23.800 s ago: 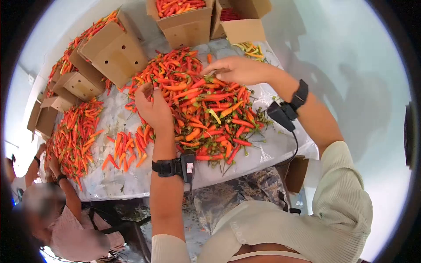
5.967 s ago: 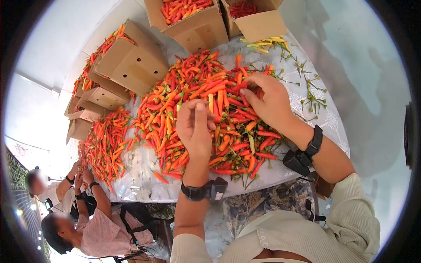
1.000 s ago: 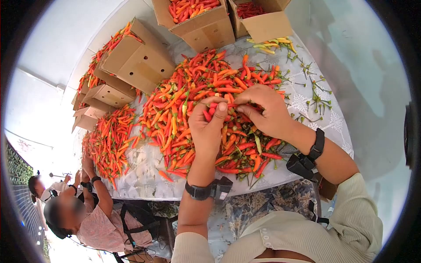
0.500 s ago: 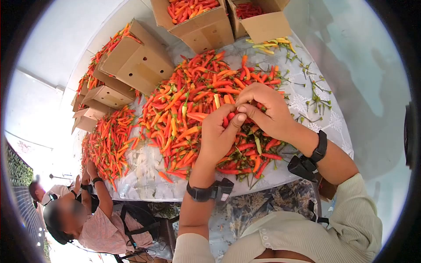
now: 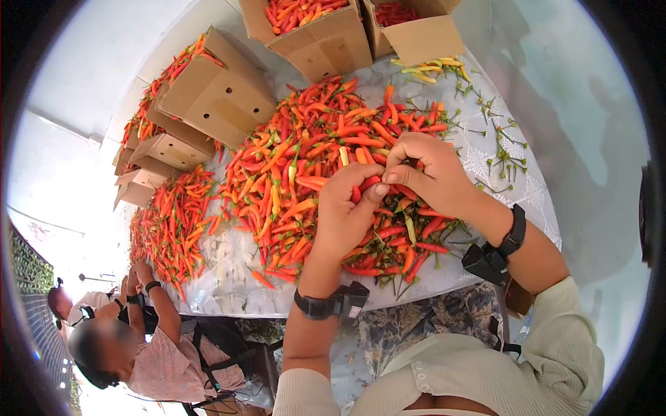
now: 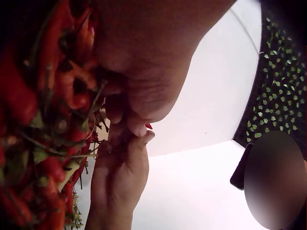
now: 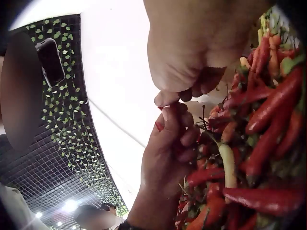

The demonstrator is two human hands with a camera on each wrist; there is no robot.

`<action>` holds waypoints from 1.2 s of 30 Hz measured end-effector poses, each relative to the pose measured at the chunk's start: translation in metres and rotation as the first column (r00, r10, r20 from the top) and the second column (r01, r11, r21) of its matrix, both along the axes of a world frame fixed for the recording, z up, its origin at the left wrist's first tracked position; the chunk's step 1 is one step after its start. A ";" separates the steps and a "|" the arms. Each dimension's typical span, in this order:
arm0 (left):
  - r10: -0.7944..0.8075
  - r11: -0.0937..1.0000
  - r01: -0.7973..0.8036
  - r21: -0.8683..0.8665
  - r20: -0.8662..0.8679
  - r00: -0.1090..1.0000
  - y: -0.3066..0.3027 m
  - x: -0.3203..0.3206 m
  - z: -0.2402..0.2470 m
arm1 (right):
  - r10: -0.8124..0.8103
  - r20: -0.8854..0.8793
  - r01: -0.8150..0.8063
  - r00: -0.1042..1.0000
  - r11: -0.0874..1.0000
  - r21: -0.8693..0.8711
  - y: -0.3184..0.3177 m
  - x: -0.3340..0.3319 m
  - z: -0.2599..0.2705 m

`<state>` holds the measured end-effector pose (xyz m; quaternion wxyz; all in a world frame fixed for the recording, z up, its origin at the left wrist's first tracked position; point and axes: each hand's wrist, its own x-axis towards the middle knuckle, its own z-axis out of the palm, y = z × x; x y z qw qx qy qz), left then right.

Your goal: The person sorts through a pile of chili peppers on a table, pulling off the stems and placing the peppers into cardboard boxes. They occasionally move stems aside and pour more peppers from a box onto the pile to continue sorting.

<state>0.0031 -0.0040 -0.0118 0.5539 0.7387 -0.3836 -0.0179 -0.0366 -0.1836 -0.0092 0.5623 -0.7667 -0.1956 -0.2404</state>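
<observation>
My left hand (image 5: 345, 213) grips red chili peppers (image 5: 370, 183) between thumb and curled fingers, over the big heap of red and orange chili peppers (image 5: 277, 208). Meeting it from the right, my right hand (image 5: 437, 173) pinches the end of one of these peppers, thumb against bent forefinger. Both thumbs come close together at that spot. In the right wrist view, a bit of red pepper (image 7: 159, 126) shows beside the left thumb; the fingers hide the rest. Green stems stick out of the heap just below the hands.
Cardboard boxes (image 5: 215, 93) of peppers stand along the back and left. Yellow chili peppers (image 5: 433, 68) and loose green stems (image 5: 506, 163) lie at the right of the table (image 5: 531, 201). Another person (image 5: 184, 364) sits at the left by a second heap (image 5: 173, 229).
Over the last second, my left hand has moved right and up against the right hand. Since the oldest frames, more green stems lie at the right and my head view has shifted.
</observation>
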 end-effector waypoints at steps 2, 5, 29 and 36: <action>-0.015 1.000 0.015 0.011 -0.007 1.000 0.001 0.001 0.000 | 0.042 -0.037 -0.041 0.998 0.999 0.018 -0.002 0.000 0.001; -0.006 1.000 0.005 -0.008 -0.087 0.996 0.000 -0.003 0.004 | 0.113 -0.130 -0.105 0.985 0.992 0.070 -0.004 0.000 0.002; 0.003 0.924 -0.140 -0.356 -0.360 0.933 -0.002 -0.002 0.005 | -0.691 -0.038 0.687 0.722 0.708 0.161 -0.048 0.026 -0.011; 0.025 0.916 -0.182 -0.358 -0.402 0.915 0.000 -0.001 0.003 | -0.558 0.190 0.586 0.808 0.725 -0.362 -0.046 0.022 -0.012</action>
